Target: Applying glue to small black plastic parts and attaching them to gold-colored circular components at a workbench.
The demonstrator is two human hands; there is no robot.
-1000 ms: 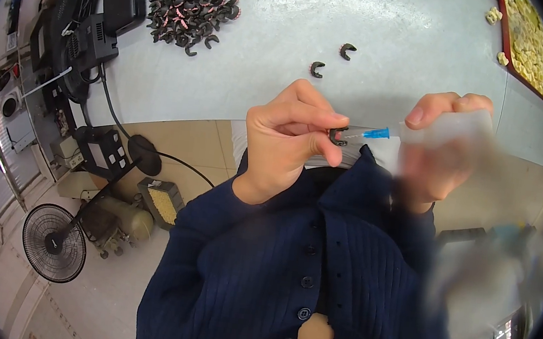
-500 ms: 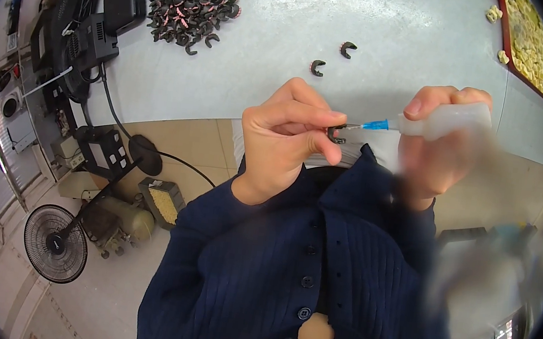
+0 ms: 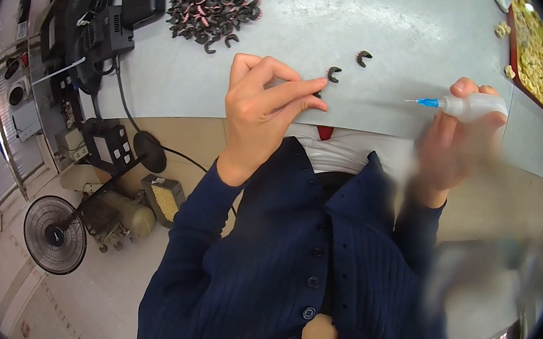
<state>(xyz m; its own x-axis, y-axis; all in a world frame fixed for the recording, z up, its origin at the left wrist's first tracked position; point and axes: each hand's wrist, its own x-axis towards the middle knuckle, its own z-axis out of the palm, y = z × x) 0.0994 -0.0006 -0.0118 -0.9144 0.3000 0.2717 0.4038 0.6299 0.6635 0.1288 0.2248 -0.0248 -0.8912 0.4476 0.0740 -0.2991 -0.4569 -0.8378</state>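
fan (image 3: 55,234), far left: hub mark too small for you to read. pile of black curved pieces (image 3: 214,6), beyond your left hand (image 3: 256,106). that hand: thumb and fingertips pinching a dark piece (image 3: 318,95), mostly hidden between them. two loose c-shaped pieces (image 3: 331,74) on the table (image 3: 406,44), just beyond. blue-hubbed needle (image 3: 428,102), apart from the pinched piece, on a translucent bottle (image 3: 471,107); your right hand (image 3: 452,138) grips it, palm blurred. tray (image 3: 514,46), far right: top cut off.

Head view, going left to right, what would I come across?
Black fan, pile of dark curved pieces, left hand, nearer loose curved piece, farther loose curved piece, blue needle fitting, translucent bottle, red-rimmed tray.
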